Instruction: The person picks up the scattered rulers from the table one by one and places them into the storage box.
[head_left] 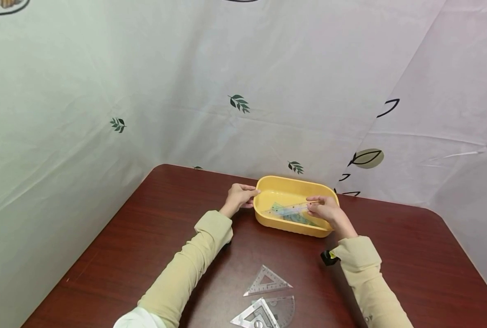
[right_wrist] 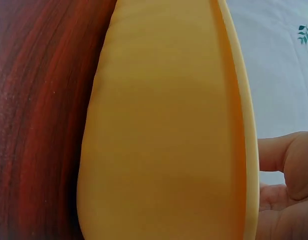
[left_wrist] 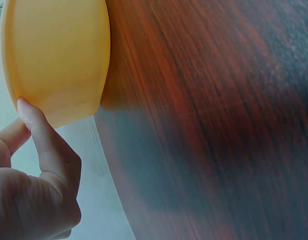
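Note:
A yellow plastic basin stands toward the back of the table. My left hand pinches its left end at the rim; in the left wrist view, the thumb and a finger of the hand meet at the basin's edge. Over the basin's right side, my right hand pinches one end of a clear ruler, which slants down to the left inside. Beneath it lies a flat greenish see-through piece, partly covered by the ruler. In the right wrist view the basin wall hides the right fingertips.
Nearer on the dark red table lie a clear set square, a second set square and a clear protractor that overlap. A pale patterned cloth hangs close behind the basin.

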Tool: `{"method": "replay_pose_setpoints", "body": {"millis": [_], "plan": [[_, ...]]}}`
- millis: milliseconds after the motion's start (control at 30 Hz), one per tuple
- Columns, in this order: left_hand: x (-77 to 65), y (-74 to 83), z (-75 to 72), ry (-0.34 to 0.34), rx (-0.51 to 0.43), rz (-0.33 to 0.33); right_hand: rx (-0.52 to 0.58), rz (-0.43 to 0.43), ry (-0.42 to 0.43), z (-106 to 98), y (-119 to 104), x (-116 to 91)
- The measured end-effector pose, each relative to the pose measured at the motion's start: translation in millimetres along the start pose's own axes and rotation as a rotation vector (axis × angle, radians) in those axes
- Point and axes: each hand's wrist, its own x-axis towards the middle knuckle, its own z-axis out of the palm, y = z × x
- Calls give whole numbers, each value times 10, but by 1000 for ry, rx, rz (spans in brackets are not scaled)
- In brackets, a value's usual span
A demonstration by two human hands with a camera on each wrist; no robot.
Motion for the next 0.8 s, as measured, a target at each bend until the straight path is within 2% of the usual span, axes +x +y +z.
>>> {"method": "replay_pose_setpoints", "body": {"millis": [133,400,567,800], "plan": [[-3,1,-1,1,0,3,-22,0,-17,6,5,-7],[-14,-6,0,2,-4,10,-125,-52,-116,22,51,-27],[-12,-4,3,9,3,6,-157,-66,-126,32,71,-21],[-29,3,-4,11,-2,10,-202,-28,-130,39,65,-27]]}}
